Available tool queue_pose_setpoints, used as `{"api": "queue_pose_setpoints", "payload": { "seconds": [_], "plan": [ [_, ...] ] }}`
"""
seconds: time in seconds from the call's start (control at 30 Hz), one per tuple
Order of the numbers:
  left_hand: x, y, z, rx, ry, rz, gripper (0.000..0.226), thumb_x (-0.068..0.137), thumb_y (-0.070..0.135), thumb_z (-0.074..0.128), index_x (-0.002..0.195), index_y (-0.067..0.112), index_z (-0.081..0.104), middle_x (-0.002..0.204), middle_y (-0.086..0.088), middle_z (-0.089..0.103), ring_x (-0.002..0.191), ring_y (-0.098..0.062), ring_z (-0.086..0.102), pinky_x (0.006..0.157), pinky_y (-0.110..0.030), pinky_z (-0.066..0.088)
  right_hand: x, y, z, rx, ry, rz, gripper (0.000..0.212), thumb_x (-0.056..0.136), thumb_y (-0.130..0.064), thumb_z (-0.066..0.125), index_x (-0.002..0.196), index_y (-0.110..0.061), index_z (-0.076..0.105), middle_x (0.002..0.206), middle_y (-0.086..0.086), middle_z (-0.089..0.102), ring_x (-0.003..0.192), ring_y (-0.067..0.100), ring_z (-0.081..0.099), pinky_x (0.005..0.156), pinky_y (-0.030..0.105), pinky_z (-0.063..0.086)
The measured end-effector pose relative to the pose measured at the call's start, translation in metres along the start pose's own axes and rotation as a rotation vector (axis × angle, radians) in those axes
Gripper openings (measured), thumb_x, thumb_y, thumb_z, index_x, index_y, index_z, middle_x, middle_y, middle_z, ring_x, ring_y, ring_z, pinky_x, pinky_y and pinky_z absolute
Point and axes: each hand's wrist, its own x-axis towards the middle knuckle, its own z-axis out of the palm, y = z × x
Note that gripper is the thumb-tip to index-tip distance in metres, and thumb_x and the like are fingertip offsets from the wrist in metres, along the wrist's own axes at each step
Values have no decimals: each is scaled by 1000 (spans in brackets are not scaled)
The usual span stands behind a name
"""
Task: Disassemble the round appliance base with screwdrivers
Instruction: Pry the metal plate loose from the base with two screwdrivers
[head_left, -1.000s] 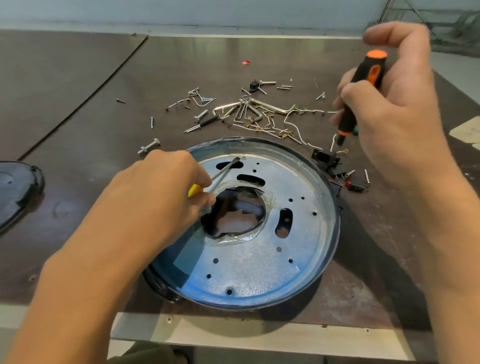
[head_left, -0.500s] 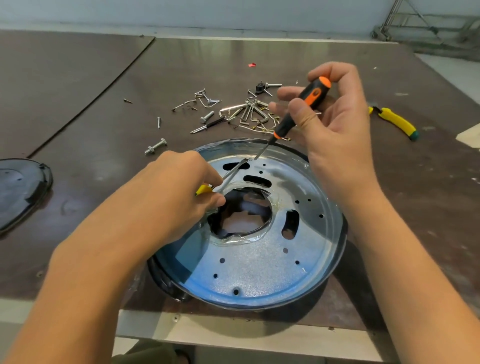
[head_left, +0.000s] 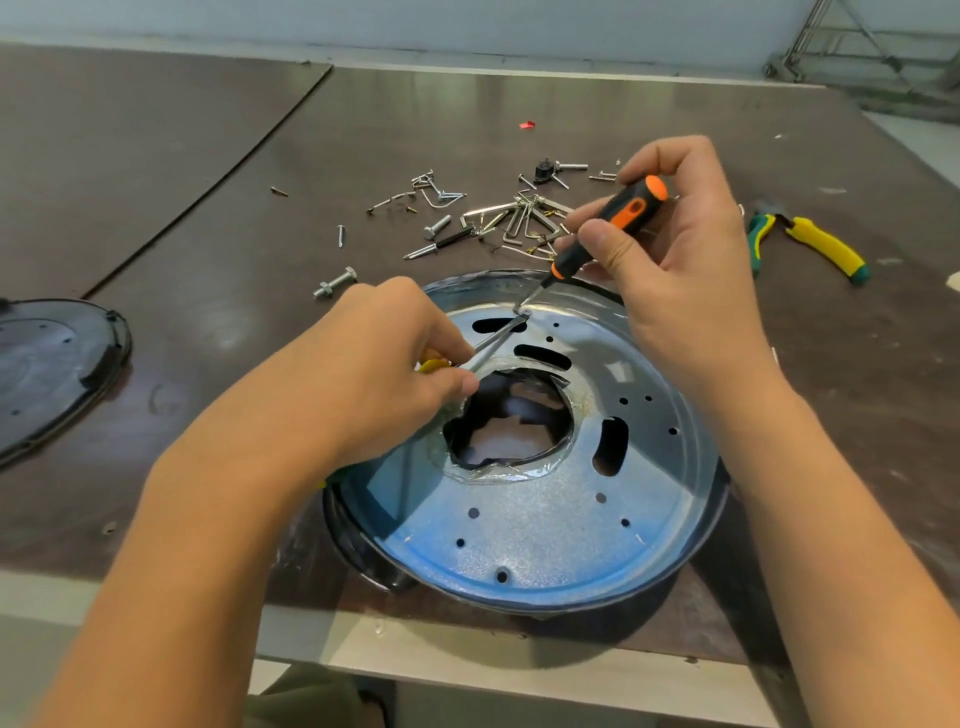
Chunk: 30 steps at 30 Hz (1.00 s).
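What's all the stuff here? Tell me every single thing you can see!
round appliance base: one, shiny blue-silver with a black rim, front middle
orange-and-black screwdriver: one, tip down on the base's far side
yellow-handled screwdriver: one, silver shaft lying over the base
pliers: one, yellow and green handles, far right
loose screws and hex keys: many, silver, piled behind the base
bolt with nut: one, silver, left of the pile
black cover: one, left edge
red scrap: one, far middle
table: one, dark brown
left hand: one, grips the yellow-handled screwdriver
right hand: one, grips the orange-and-black screwdriver
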Motion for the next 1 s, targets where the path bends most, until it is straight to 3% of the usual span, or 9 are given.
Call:
{"api": "queue_pose_setpoints", "payload": {
  "seconds": [0.07,0.17,0.3,0.47,0.6,0.73,1.0],
  "plan": [
    [0,0,1,-57,-23,-24,23,91,40,68,111,31,74,55,6,66,46,-10,63,65,-31,58,0,1,0,-31,11,-20,31,94,-7,62,107,-28,44,103,21,67,91,31,73,84,51,62],
    [0,1,2,-93,-52,-33,17,93,38,66,106,29,73,50,-1,67,41,-16,64,58,-35,61,0,3,0,-51,21,-42,30,94,-9,62,108,-29,44,100,18,68,90,29,73,82,52,61],
    [0,2,3,-128,-52,-66,16,92,34,69,106,29,74,52,-2,68,40,-17,64,50,-32,60,-1,3,1,-67,27,-57,29,96,-11,61,107,-32,45,98,19,66,89,29,73,80,52,61],
    [2,1,4,-289,-48,-152,17,88,25,75,104,22,75,71,0,74,45,-20,67,45,-37,59,-1,5,0,-73,44,-73,24,98,-9,59,111,-25,46,94,15,68,85,24,74,74,39,60],
    [3,3,7,-267,-32,-151,15,87,25,76,102,23,74,66,0,72,43,-21,66,41,-32,56,0,6,0,-82,43,-82,24,98,-8,59,110,-25,46,92,11,69,85,24,74,74,39,61],
    [3,4,9,-194,-47,-130,18,88,29,74,106,26,72,64,-6,72,45,-24,67,46,-36,59,-1,7,0,-109,29,-85,23,98,-8,58,113,-22,47,92,15,67,86,25,73,74,36,59],
    [4,7,9,-118,-37,-113,17,87,33,74,103,30,71,77,1,64,40,-19,64,52,-34,59,6,-3,2,-301,-103,-62,29,103,-7,53,131,-11,46,93,14,67,80,15,65,71,26,51]
  ]
}}
